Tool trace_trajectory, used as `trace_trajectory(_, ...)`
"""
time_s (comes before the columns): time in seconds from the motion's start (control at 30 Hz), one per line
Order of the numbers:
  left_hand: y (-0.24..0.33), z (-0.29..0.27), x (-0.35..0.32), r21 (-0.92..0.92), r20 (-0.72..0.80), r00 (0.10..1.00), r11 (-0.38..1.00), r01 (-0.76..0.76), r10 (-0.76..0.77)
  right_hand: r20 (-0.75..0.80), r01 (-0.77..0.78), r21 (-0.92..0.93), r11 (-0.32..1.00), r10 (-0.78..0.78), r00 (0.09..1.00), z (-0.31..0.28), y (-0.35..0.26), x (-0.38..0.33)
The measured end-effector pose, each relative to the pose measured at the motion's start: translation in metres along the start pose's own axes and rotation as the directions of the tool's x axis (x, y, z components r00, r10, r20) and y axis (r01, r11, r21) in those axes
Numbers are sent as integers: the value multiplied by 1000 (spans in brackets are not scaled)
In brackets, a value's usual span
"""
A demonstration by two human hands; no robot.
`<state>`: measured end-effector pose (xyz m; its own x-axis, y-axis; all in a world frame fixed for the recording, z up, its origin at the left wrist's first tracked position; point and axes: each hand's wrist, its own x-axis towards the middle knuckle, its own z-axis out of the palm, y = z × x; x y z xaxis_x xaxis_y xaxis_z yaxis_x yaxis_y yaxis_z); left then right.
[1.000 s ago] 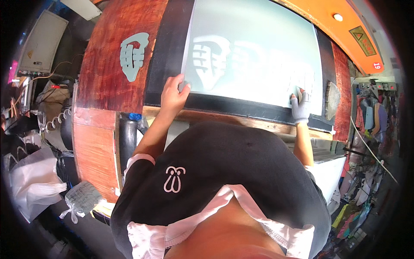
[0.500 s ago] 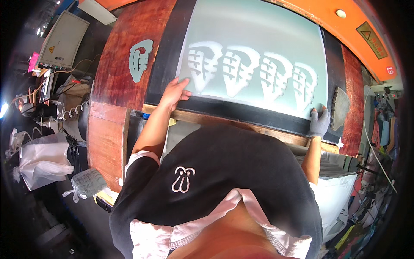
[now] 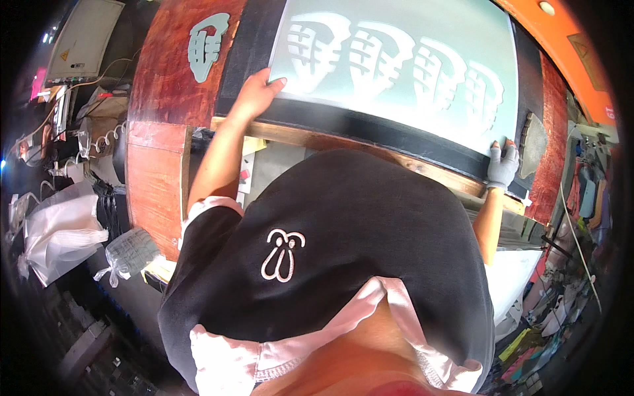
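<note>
A large pale translucent sheet (image 3: pixel 396 109) with several white, frond-like shapes lies over a black board (image 3: pixel 370 132). My bare left hand (image 3: pixel 259 94) is at the sheet's near left corner, its thumb and fingers closed about the edge. At the near right corner my right hand (image 3: pixel 504 166), in a grey glove with bare fingertips, holds the sheet's edge between thumb and fingers. To the left, a single pale green cut piece (image 3: pixel 206 47) of similar shape lies apart on the reddish wooden table (image 3: pixel 168 72).
An orange machine frame (image 3: pixel 584 72) rises along the far right. A grey, rough-edged piece (image 3: pixel 532 146) lies right of my right hand. On the left are a grey electrical box (image 3: pixel 84 41), clear plastic bags (image 3: pixel 63 234) and a wrapped bundle (image 3: pixel 131 254). Clothes hang (image 3: pixel 586 191) at the right.
My view has shifted, so the table and sheet sit higher in the picture. My left fingers have drawn in at the sheet's corner. The right hand stays at its corner.
</note>
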<state>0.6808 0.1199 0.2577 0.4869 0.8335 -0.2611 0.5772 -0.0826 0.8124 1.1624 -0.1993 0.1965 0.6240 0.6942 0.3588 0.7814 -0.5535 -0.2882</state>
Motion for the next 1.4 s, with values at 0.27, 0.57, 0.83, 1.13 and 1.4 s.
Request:
trace_trajectory(0.27,-42,12,-2,163,-487,858,982,-95,164,34,-56,-58,997,58,998,0,-1,2)
trace_trajectory(0.57,-83,-1,-21,584,-237,845,766,-271,480,-74,23,-81,996,-29,997,4,-7,-8)
trace_trajectory(0.83,-61,-2,-23,590,-181,885,767,-251,429,-93,-57,81,995,65,994,-1,-5,-4)
trace_trajectory(1.13,-57,-28,-6,382,-42,947,881,-280,319,-166,-445,-121,887,424,891,-34,88,39)
trace_trajectory(1.4,9,24,44,555,-226,777,733,-393,587,132,-505,-231,832,541,830,-24,105,69)
